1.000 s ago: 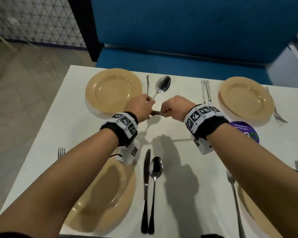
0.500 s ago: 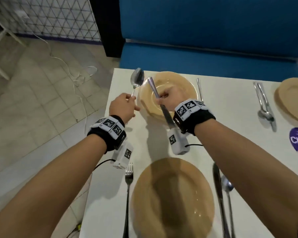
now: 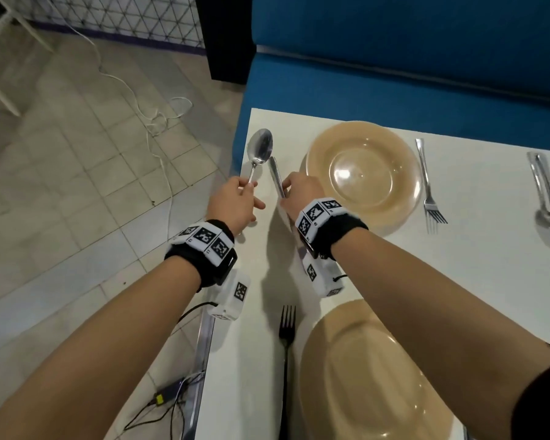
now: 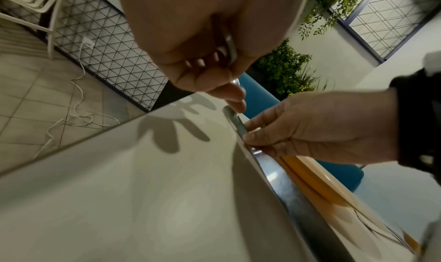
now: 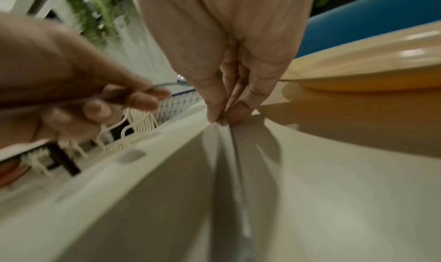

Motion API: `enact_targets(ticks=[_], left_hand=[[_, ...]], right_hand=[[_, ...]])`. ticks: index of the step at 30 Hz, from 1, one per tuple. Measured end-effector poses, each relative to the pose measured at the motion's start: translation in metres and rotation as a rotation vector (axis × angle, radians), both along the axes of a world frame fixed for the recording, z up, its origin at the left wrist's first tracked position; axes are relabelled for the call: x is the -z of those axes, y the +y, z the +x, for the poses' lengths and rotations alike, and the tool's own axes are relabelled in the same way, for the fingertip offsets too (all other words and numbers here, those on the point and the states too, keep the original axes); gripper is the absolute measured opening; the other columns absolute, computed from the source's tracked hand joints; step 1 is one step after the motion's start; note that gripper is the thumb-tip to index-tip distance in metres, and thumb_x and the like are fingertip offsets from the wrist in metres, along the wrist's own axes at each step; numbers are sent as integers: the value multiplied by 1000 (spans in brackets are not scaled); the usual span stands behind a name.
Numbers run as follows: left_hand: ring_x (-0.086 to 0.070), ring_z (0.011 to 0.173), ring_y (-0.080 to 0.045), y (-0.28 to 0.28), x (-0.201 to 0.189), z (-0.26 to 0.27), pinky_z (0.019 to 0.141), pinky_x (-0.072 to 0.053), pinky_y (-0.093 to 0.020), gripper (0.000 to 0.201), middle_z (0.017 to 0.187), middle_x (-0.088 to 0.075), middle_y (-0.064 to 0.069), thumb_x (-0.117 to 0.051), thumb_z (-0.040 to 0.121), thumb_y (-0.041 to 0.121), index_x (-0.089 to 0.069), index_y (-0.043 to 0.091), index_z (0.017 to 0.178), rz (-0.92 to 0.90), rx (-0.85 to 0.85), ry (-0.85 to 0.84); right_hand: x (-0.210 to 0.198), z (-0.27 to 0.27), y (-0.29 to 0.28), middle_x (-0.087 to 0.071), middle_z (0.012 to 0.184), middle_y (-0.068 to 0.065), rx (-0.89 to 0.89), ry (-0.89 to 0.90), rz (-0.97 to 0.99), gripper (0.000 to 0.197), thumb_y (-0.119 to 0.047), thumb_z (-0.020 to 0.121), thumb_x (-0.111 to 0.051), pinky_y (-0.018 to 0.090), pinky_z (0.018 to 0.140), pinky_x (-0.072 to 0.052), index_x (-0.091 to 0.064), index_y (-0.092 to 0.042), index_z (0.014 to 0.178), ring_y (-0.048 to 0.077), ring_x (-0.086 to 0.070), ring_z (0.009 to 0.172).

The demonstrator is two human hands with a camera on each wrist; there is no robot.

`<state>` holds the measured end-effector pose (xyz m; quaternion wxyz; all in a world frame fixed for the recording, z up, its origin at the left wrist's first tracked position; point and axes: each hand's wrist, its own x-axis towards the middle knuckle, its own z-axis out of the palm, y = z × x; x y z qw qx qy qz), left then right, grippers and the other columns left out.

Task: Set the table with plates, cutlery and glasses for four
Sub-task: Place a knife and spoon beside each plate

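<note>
The left hand pinched the spoon by its stem; the right hand pinched the knife mid-length. Both looked stiff, light and slippery.

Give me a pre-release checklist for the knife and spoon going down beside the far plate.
1. Knife down on the table: ok in the left wrist view, with the right hand pinching it.
2. Knife clear of the far plate: ok, a gap shows.
3. Spoon gripped by the left hand: ok.
4. Spoon on the table: not ok, held above it near the edge.
5. Landing room between knife and table edge: cannot tell, narrow.
6. Fork set on the plate's other side: ok.
</note>
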<state>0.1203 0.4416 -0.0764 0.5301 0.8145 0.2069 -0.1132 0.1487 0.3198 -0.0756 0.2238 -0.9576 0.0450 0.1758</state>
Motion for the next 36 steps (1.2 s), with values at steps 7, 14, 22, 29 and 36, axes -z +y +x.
enact_targets(ticks=[7,14,22,29,36], left_hand=[[-53,50,-12,-2,-4,2,41,-42,-12,21,73,-66,7,-42,100,26,-55,14,111,51,51,-27],[-65,69,-22,3,-17,10,74,-56,-37,19,79,-72,2,-61,89,35,-67,17,88,262,143,-219],[-65,59,-6,7,-44,17,59,-54,-20,20,69,-68,1,-77,74,3,-64,18,81,-321,-183,-396],[-66,61,-6,5,-46,36,63,-55,-18,13,71,-66,3,-65,87,5,-59,15,93,-680,-268,-345],[-59,46,-4,6,-8,51,50,-53,-16,7,71,-64,-6,-60,91,13,-65,9,88,-304,-161,-97]], right_hand=[[-9,1,-1,-60,111,13,-140,-259,97,31,-5,82,-65,32,87,-43,-58,-6,113,28,-56,102],[-44,28,-1,-63,67,2,-771,-635,-313,11,-13,57,-85,27,60,-47,-77,-17,64,28,-61,73],[-67,38,-16,-65,107,8,-708,-448,-282,23,-18,97,-47,31,92,-33,-65,-7,107,28,-45,112],[-51,15,-6,-60,76,-1,-200,-267,187,18,-18,93,-57,26,87,-40,-69,-7,101,22,-53,96],[-23,9,-6,-69,105,9,-53,-104,182,22,-17,92,-57,28,85,-46,-65,-11,111,24,-62,99]])
